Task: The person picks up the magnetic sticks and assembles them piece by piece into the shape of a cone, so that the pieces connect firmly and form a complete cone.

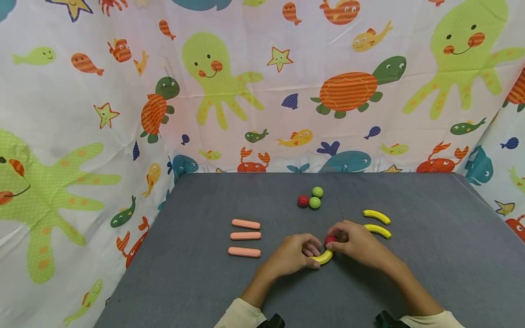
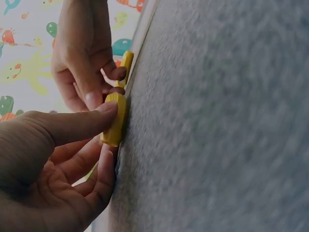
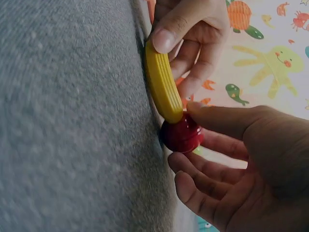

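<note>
Close together in the middle of the head view, both hands work over a curved yellow toy banana (image 1: pixel 323 258) and a shiny red ball (image 3: pixel 182 135). My left hand (image 1: pixel 292 253) pinches the banana's left end, thumb on top, as the left wrist view shows. At the other end, my right hand (image 1: pixel 356 242) holds the red ball between thumb and fingers, its thumb tip close by the banana's end. In the right wrist view the ball sits against that end, low over the grey cloth. Ridges run along the banana (image 3: pixel 163 82).
Left of the hands lie three pink ridged sticks (image 1: pixel 244 251) in a column. Two more yellow toy bananas (image 1: pixel 377 216) lie right of the right hand. Farther back sit two green balls (image 1: pixel 315 202) and another red ball (image 1: pixel 303 201). A sea-animal curtain (image 1: pixel 254 86) hangs behind the grey table (image 1: pixel 197 291).
</note>
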The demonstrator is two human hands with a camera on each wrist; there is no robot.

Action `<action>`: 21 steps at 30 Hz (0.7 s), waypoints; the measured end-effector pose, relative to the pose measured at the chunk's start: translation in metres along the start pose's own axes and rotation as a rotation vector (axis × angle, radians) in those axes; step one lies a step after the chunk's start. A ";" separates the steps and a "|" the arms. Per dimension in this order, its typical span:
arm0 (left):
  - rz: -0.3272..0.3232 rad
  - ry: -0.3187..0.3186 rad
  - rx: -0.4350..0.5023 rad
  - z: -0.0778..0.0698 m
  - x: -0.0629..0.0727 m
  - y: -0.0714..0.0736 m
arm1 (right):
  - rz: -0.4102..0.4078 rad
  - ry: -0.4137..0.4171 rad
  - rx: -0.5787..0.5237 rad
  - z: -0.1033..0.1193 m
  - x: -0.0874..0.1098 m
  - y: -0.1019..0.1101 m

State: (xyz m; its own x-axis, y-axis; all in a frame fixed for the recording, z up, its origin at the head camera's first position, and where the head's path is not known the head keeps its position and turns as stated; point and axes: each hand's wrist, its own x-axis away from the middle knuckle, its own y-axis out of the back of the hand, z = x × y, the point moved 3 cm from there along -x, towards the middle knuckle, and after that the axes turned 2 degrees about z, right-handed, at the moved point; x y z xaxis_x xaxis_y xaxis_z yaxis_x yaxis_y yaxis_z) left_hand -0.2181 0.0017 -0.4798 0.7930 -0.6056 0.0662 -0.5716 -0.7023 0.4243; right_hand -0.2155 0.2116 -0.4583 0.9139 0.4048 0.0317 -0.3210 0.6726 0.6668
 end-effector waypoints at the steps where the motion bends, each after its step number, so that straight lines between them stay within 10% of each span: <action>1: -0.004 -0.004 -0.007 0.000 0.000 0.002 | 0.007 -0.004 -0.008 0.000 0.000 0.000; 21: -0.065 -0.075 -0.143 0.001 -0.003 0.003 | 0.140 -0.024 -0.226 0.001 0.000 -0.004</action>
State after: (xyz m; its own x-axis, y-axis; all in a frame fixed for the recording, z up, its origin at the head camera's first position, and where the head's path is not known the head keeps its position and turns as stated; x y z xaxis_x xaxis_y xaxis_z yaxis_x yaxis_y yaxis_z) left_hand -0.2220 0.0009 -0.4794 0.8065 -0.5904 -0.0310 -0.4793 -0.6836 0.5504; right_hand -0.2138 0.2082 -0.4603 0.8616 0.4903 0.1316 -0.4894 0.7335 0.4717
